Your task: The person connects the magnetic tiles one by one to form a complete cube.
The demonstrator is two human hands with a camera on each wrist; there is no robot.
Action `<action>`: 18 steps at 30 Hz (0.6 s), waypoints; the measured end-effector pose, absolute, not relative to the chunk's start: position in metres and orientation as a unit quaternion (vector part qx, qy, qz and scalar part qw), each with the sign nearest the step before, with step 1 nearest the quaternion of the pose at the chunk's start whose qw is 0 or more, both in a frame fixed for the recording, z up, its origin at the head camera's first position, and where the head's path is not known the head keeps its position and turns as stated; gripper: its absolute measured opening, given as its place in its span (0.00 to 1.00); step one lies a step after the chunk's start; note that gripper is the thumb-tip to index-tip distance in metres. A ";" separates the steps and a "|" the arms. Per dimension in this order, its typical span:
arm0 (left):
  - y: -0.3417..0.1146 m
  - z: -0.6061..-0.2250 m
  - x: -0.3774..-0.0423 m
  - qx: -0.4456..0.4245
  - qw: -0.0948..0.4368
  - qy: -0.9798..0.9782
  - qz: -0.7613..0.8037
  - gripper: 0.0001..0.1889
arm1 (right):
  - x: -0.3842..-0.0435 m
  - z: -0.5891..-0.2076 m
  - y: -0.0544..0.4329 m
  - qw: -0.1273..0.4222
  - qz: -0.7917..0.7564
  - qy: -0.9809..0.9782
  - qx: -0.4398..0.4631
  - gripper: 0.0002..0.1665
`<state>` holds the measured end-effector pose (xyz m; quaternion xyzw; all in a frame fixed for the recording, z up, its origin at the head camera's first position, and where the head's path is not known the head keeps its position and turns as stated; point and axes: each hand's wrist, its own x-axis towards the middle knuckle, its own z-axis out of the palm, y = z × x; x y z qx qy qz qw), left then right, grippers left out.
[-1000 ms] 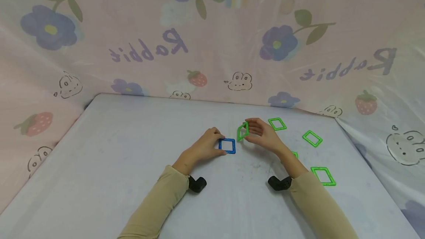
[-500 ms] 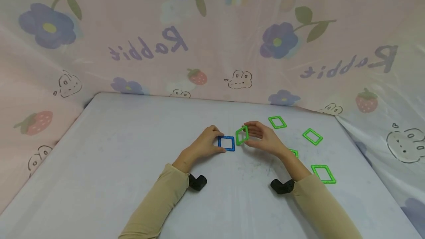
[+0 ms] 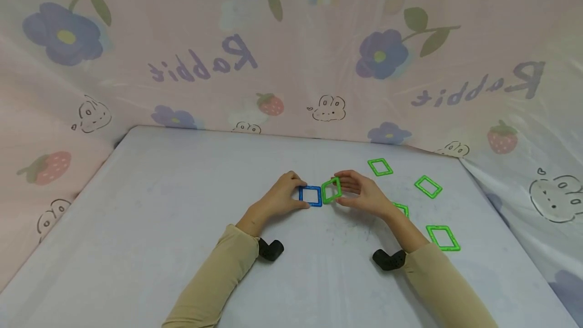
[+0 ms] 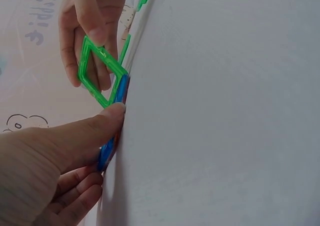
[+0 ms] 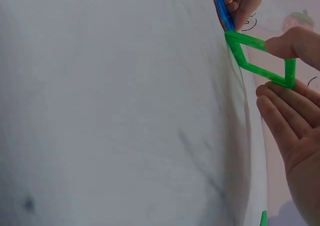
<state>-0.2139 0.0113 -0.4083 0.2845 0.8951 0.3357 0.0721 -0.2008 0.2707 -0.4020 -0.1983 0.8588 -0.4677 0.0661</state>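
A blue square frame tile [image 3: 310,206] lies at the middle of the white table, and my left hand [image 3: 281,198] grips its left side with thumb and fingers. My right hand [image 3: 363,194] pinches a green square frame tile [image 3: 324,194], holding it tilted up from the table. The green tile's left edge meets the blue tile's right edge; both wrist views show them touching at that edge. In the left wrist view the thumb presses on the blue tile [image 4: 105,155]. In the right wrist view the thumb and fingers hold the far side of the green tile [image 5: 289,75].
Loose green frame tiles lie to the right: one at the back [image 3: 380,167], another farther right [image 3: 428,187], one nearer the front [image 3: 443,238]. A further green tile [image 3: 403,209] is partly hidden behind the right wrist. A printed cloth [image 3: 291,54] hangs behind the table [image 3: 182,191].
My right hand has brought the green tile down and leftward, tipping it flatter until its edge meets the blue tile. The left hand keeps its hold with hardly any movement.
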 end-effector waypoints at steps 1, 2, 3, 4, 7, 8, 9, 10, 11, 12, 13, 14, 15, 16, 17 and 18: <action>0.011 -0.408 -0.214 0.284 0.073 0.895 0.336 0.30 | -0.200 -0.402 0.271 0.068 -0.468 0.858 -0.201 0.37; 0.011 -0.408 -0.214 0.283 0.074 0.896 0.336 0.30 | -0.200 -0.402 0.270 0.070 -0.471 0.856 -0.200 0.37; 0.011 -0.408 -0.214 0.282 0.075 0.896 0.336 0.30 | -0.200 -0.402 0.270 0.071 -0.472 0.855 -0.202 0.37; 0.011 -0.408 -0.214 0.281 0.076 0.896 0.336 0.30 | -0.199 -0.401 0.270 0.072 -0.473 0.854 -0.203 0.37; 0.011 -0.409 -0.215 0.281 0.075 0.897 0.333 0.30 | -0.199 -0.401 0.270 0.072 -0.472 0.855 -0.202 0.37; 0.011 -0.409 -0.215 0.282 0.075 0.897 0.333 0.30 | -0.199 -0.401 0.270 0.072 -0.473 0.855 -0.201 0.37; 0.012 -0.408 -0.214 0.282 0.075 0.897 0.332 0.30 | -0.199 -0.401 0.270 0.073 -0.472 0.855 -0.200 0.37; 0.012 -0.408 -0.214 0.282 0.075 0.897 0.332 0.30 | -0.198 -0.401 0.270 0.074 -0.473 0.855 -0.200 0.37; 0.012 -0.408 -0.214 0.281 0.075 0.898 0.331 0.30 | -0.198 -0.402 0.270 0.074 -0.473 0.855 -0.200 0.37; 0.012 -0.407 -0.213 0.280 0.075 0.898 0.331 0.30 | -0.198 -0.402 0.270 0.074 -0.474 0.854 -0.200 0.37; 0.013 -0.406 -0.213 0.278 0.076 0.898 0.332 0.30 | -0.198 -0.402 0.270 0.073 -0.474 0.854 -0.201 0.37; 0.013 -0.405 -0.212 0.277 0.076 0.899 0.332 0.30 | -0.198 -0.402 0.270 0.073 -0.475 0.853 -0.201 0.37; 0.013 -0.405 -0.212 0.275 0.076 0.900 0.331 0.30 | -0.197 -0.402 0.271 0.073 -0.476 0.853 -0.202 0.36; 0.014 -0.405 -0.211 0.273 0.075 0.900 0.331 0.30 | -0.197 -0.402 0.271 0.071 -0.475 0.853 -0.202 0.35; 0.015 -0.404 -0.211 0.271 0.073 0.902 0.329 0.30 | -0.197 -0.402 0.271 0.069 -0.474 0.854 -0.204 0.34; 0.015 -0.404 -0.210 0.269 0.071 0.903 0.327 0.30 | -0.197 -0.402 0.271 0.067 -0.472 0.854 -0.207 0.33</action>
